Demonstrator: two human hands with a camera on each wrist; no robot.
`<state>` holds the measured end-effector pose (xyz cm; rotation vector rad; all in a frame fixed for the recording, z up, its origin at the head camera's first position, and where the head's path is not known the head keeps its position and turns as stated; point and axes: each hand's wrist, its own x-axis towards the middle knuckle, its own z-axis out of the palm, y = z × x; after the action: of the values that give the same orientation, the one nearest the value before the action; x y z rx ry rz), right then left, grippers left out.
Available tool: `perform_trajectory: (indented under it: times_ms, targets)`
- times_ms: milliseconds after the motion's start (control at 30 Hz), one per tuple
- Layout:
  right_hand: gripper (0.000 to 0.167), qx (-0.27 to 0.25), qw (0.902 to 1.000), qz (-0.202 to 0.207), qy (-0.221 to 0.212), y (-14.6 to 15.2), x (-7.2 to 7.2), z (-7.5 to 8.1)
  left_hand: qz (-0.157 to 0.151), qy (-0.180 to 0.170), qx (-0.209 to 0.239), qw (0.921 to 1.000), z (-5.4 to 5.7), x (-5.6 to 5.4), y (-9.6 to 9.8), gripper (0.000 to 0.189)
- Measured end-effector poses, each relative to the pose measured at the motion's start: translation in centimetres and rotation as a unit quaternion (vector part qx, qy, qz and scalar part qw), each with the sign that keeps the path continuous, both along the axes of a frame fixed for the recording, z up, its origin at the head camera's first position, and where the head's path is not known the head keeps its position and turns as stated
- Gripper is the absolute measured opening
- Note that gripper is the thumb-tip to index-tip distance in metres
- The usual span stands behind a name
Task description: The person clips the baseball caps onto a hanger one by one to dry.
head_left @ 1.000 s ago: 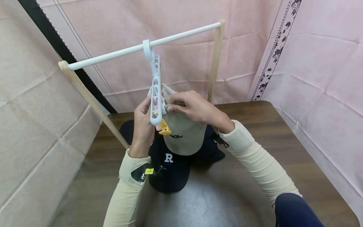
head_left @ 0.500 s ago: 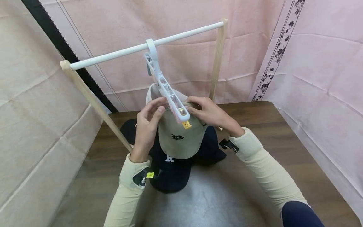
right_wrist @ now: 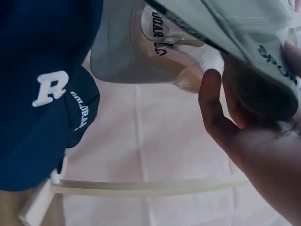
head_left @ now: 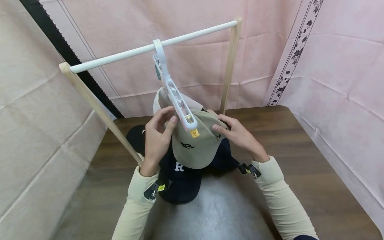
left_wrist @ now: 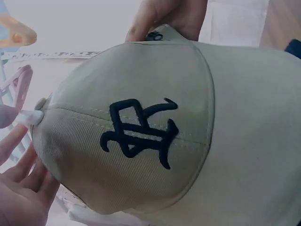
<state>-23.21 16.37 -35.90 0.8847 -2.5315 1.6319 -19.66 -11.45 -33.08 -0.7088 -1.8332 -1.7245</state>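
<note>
A beige baseball cap with a dark embroidered emblem hangs under a pale blue clip hanger. My left hand is at the crown's left side; in the left wrist view its thumb and fingers close on a small white clip right at the cap's top button. With the thumb in front and fingers behind, my right hand grips the cap's right side. A yellow clip hangs from the hanger's near end. Behind, a second pale cap hangs, partly hidden.
The hanger hooks over a white rod on wooden posts. Below, on the wooden table, lie dark navy caps, one with a white R. Pink and cream cloth surrounds the table.
The hanger has swung its near end to the right. My right hand has moved from the crown's top down to the cap's right side, and the cap's side panel now shows more.
</note>
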Motion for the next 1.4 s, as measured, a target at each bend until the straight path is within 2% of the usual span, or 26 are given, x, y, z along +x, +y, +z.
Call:
perform_trajectory:
  times_ms: [167, 367, 533, 700, 867, 1000, 1200, 1400]
  targets:
    - [0.018, 0.003, 0.9998, -0.016, -0.009, 0.3, 0.8, -1.2, 0.045, 0.036, -0.01, 0.9983, -0.4, 0.5, 0.5, 0.031]
    - [0.017, -0.002, 0.9998, -0.019, -0.01, -0.3, 2.1, -2.3, 0.097, 0.078, 0.001, 0.9922, -0.4, 1.3, 0.7, 0.033]
    - [0.018, -0.019, 0.9996, -0.016, -0.014, -1.0, 3.6, -2.7, 0.136, 0.087, 0.002, 0.9869, -0.6, 1.9, 0.6, 0.026]
    - [0.019, -0.038, 0.999, -0.004, -0.021, -1.6, 4.4, -2.9, 0.13, 0.048, -0.003, 0.9903, -0.6, 2.1, 0.5, 0.024]
    - [0.017, -0.043, 0.9988, -0.004, -0.021, -2.1, 4.5, -3.6, 0.152, 0.01, -0.024, 0.9881, 0.3, 1.9, 0.7, 0.028]
    - [0.017, -0.04, 0.9989, -0.013, -0.022, -2.2, 4.6, -4.0, 0.158, -0.002, -0.038, 0.9866, 1.0, 1.7, 0.7, 0.031]
    - [0.019, -0.036, 0.9989, -0.017, -0.024, -2.3, 4.3, -4.2, 0.117, -0.051, 0.004, 0.9918, 1.4, 1.5, 0.3, 0.032]
    - [0.032, -0.029, 0.9995, -0.007, -0.013, -1.8, 3.5, -4.2, 0.095, -0.106, 0.043, 0.9889, 2.1, 1.5, -0.3, 0.031]
